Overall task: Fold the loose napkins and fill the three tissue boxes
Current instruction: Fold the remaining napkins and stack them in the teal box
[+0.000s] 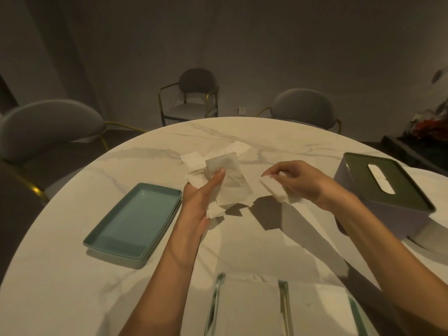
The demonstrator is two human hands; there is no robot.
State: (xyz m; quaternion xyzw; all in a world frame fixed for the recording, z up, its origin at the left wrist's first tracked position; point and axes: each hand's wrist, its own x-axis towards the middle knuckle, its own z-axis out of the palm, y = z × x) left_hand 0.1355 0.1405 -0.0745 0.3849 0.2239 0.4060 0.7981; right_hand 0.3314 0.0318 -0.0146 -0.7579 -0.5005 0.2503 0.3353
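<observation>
Here, head view only:

- Work surface: round white marble table [72, 275], seen from above with both forearms reaching over it
- Left hand [201, 192]: raised above the table centre, palm turned inward; the thumb presses on a bunch of loose napkins [230, 183] and the fingers curl behind the sheets, gripping them. The sheets fan out unevenly above and below the palm
- Right hand [298, 180]: held to the right of the left hand, apart from it; fingers curled, pinching one folded napkin [276, 190] that slants down toward the wrist
- Further napkins [238, 147]: lying flat on the table beyond the left hand, partly hidden by the held bunch
- Closed tissue box [378, 187]: at the right edge of the table, pale body with a dark green lid; white paper shows in the lid slot
- Teal lids [135, 214]: stacked and upturned, on the table left of the left forearm
- Open boxes [249, 309]: two, side by side at the near edge between the forearms, each holding white napkins; the frame crops them
- Background: three grey chairs [196, 93] with gold frames beyond the table, in front of a dark wall
</observation>
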